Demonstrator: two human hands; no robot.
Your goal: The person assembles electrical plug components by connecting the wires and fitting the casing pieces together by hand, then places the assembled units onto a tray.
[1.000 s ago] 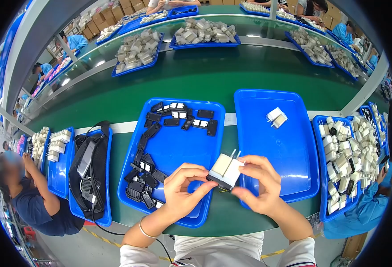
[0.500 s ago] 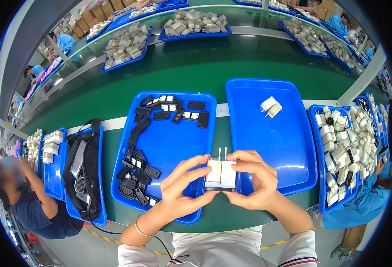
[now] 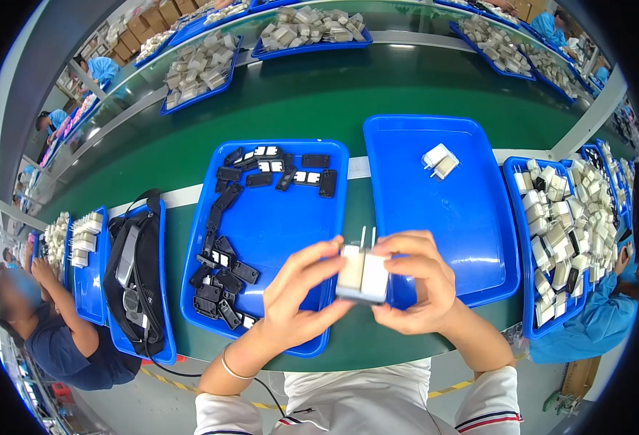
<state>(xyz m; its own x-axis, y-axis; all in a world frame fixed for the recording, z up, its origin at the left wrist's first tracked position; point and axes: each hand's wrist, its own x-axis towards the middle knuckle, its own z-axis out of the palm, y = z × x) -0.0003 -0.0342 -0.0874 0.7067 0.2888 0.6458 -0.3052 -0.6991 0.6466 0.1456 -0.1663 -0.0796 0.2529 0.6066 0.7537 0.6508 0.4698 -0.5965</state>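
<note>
Between my two hands stands a white and cream plug adapter point(image 3: 364, 274), upright with its two metal prongs pointing away and a dark base at the near end. My left hand point(image 3: 294, 297) pinches it from the left, fingers on the upper edge and thumb low. From the other side my right hand point(image 3: 425, 286) grips it with fingertips and thumb. Behind the right hand, a blue tray point(image 3: 446, 254) holds a small group of pronged white and cream adapters point(image 3: 441, 161). A second blue tray point(image 3: 290, 217) at left carries several black covers point(image 3: 227, 196), some with white inserts.
On the right, a blue tray point(image 3: 527, 275) is heaped with adapters. A black bag point(image 3: 132, 268) with a cable lies in a tray at left. Loaded trays point(image 3: 312, 32) line the raised shelf. Co-workers point(image 3: 66, 326) sit on both sides.
The adapter has tilted slightly and moved a little up, both hands still on it. The hands are slightly blurred. My view has shifted a little.
</note>
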